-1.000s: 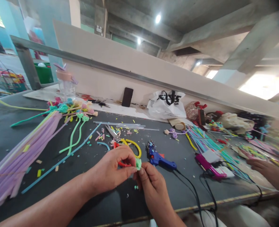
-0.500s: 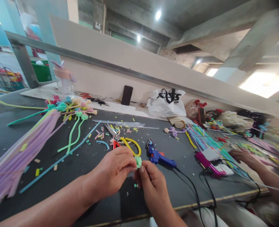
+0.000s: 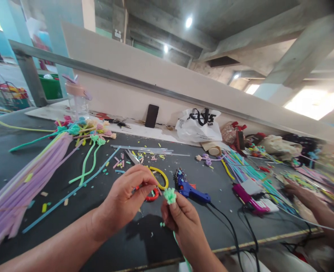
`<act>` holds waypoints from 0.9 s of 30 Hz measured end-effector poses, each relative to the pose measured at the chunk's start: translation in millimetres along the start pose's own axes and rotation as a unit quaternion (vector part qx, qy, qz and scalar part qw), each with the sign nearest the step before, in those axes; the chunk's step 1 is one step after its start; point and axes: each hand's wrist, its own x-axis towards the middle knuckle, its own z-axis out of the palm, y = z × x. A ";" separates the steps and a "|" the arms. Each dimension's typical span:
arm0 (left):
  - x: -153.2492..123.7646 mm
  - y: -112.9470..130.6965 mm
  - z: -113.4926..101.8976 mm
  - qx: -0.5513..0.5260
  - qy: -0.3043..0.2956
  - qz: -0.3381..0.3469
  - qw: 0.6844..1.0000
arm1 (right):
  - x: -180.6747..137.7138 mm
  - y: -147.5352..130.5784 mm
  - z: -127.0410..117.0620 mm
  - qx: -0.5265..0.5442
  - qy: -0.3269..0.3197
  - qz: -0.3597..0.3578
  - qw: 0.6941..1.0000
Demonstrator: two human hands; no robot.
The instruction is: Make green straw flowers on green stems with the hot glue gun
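In the head view, your right hand (image 3: 185,221) grasps the green tufted piece (image 3: 169,195) between thumb and fingers, above the worktop (image 3: 118,253). Your left hand (image 3: 130,192) hovers just beside it, fingertips bunched; whether they pinch anything, I can't tell. The scissors (image 3: 164,176) lie partly behind that hand. You seem to be shaping the piece by hand; the next move likely calls for a steady right grip and light left fingers.

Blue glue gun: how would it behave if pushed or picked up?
The gun lies flat, so probably won't roll. Its cord trails over the table edge and may tug back. It looks like plastic, so likely stiff.
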 end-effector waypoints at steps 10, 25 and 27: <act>-8.2 -0.9 8.5 -0.015 -0.063 0.104 0.992 | -0.2 -0.9 1.1 0.126 -0.056 0.025 0.990; -7.7 -1.6 10.4 0.008 -0.077 0.074 0.994 | 0.2 5.8 -0.4 0.106 -0.054 0.016 0.993; -7.4 -2.8 11.4 0.011 -0.076 0.070 0.995 | 0.7 5.7 -0.2 0.100 -0.047 0.016 0.994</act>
